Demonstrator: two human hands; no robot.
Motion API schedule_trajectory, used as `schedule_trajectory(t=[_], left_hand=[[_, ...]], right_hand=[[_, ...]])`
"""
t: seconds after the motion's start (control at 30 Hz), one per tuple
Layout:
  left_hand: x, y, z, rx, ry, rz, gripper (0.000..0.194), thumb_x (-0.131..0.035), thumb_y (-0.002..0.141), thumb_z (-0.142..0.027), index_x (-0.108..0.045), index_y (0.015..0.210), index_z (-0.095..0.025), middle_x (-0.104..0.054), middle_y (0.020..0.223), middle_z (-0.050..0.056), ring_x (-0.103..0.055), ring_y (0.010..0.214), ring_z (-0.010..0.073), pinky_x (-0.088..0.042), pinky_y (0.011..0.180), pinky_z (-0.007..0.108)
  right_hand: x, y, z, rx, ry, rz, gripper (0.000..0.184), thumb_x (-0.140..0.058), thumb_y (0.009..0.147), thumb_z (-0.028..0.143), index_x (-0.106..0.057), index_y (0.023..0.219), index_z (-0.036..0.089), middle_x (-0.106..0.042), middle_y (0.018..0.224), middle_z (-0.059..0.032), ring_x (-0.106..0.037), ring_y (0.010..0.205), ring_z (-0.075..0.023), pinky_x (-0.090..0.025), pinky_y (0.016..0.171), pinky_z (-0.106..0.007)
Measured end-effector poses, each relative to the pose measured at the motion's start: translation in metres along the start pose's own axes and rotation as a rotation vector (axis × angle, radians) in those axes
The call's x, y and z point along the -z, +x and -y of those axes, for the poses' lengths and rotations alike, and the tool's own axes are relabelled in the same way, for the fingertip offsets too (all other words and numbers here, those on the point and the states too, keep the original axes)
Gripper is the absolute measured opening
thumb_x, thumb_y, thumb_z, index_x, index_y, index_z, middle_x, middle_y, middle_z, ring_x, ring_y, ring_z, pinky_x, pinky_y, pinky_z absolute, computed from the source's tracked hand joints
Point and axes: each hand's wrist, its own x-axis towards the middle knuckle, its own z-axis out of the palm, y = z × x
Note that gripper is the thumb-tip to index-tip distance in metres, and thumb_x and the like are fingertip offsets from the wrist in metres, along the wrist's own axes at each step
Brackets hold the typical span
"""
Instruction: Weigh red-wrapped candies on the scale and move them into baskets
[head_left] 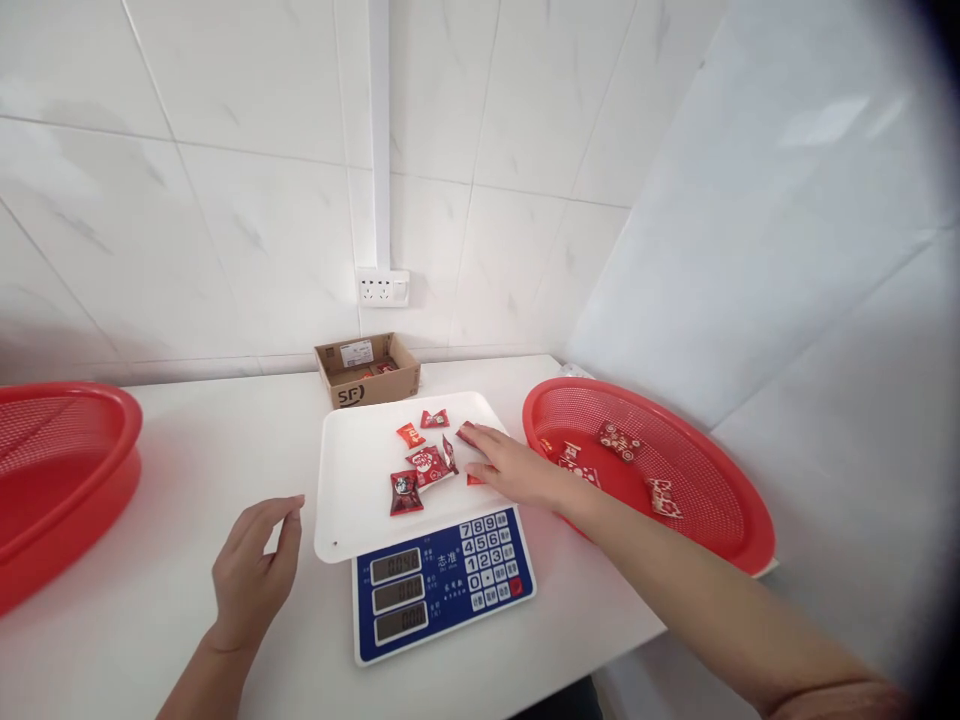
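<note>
My right hand reaches over the white tray of a scale, fingers stretched out and thumb apart. Its fingertips touch a small red packet; another bit of red wrapper shows under the thumb. To the left on the tray lie several small wrapped snacks, among them a dark red packet, a larger red packet and an orange-red one. My left hand hovers left of the tray, thumb and forefinger pinched together with nothing visible in them. Below the tray is the scale's blue keypad panel with three displays.
A red perforated basket with several packets stands at the right, against the wall. Another red basket is at the left edge. Behind the tray sits a small open cardboard box with packets inside. A wall socket is above it.
</note>
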Motion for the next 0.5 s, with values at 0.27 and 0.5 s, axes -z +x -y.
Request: schedule_trajectory(t=[0.27, 0.5], left_hand=[[0.002, 0.000, -0.002, 0.028, -0.038, 0.014, 0.019, -0.056, 0.079, -0.004, -0.062, 0.090, -0.019, -0.067, 0.079, 0.003, -0.063, 0.073, 0.0145, -0.052, 0.068, 0.027], [-0.001, -0.001, -0.003, 0.056, -0.047, 0.068, 0.016, -0.054, 0.081, -0.006, -0.061, 0.089, -0.018, -0.067, 0.078, 0.004, -0.063, 0.074, 0.0147, -0.053, 0.069, 0.028]], right_hand=[[0.006, -0.036, 0.007, -0.017, -0.049, -0.161, 0.059, -0.039, 0.091, 0.048, -0.032, 0.144, 0.022, -0.029, 0.151, -0.0079, -0.026, 0.138, -0.0235, -0.026, 0.112, -0.044], [-0.003, -0.086, -0.039, -0.324, -0.191, -0.283, 0.060, -0.040, 0.089, 0.045, -0.035, 0.142, 0.017, -0.035, 0.148, -0.0085, -0.030, 0.136, -0.0278, -0.035, 0.106, -0.044]])
